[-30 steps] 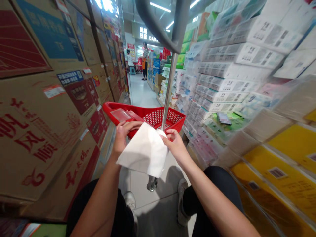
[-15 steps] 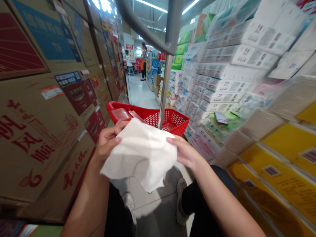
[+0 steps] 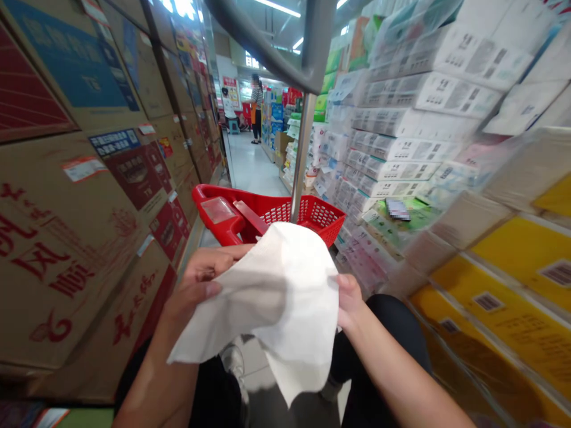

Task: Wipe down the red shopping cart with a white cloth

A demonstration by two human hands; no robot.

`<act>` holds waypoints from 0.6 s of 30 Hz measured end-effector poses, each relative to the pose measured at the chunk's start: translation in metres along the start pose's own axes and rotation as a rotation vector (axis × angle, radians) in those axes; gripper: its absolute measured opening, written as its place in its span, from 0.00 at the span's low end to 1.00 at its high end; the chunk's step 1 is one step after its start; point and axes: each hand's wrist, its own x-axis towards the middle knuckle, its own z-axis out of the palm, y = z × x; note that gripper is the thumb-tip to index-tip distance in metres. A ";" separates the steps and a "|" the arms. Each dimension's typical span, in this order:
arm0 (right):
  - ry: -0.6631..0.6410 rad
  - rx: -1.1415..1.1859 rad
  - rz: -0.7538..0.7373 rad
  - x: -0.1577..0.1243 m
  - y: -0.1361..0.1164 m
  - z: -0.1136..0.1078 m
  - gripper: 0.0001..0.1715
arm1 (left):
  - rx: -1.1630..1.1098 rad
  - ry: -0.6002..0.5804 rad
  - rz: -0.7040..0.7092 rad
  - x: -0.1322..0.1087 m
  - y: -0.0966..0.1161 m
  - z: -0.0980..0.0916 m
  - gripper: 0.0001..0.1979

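A thin white tissue hangs between my two hands, over my knees and the floor. My left hand pinches its left side, thumb on top and the other fingers partly behind the sheet. At the right edge, my right hand grips it with the thumb in front; the remaining fingers are mostly hidden. The sheet is creased, and its lower corners droop. Just beyond it stands a red plastic shopping basket with perforated sides, and a metal pole rises from it.
Stacked cartons wall the left side. On the right are piled white tissue packs and yellow packs. A grey handle arches overhead. Down the aisle a person in an orange apron stands.
My right hand has moved right and down along with the tissue's right edge. My left hand has dropped slightly. The sheet now hangs lower, its bottom corner further down.
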 end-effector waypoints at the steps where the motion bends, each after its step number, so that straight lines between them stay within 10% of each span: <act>1: 0.032 -0.011 -0.034 0.001 -0.001 -0.003 0.39 | -0.028 0.001 -0.006 0.001 0.000 0.000 0.29; 11: 0.660 -0.563 -0.587 -0.003 -0.036 -0.068 0.22 | 0.508 0.018 0.295 0.011 0.019 0.036 0.11; 18: 0.730 -1.009 -0.752 0.037 -0.097 -0.095 0.23 | 1.008 0.156 0.174 0.030 0.002 0.055 0.08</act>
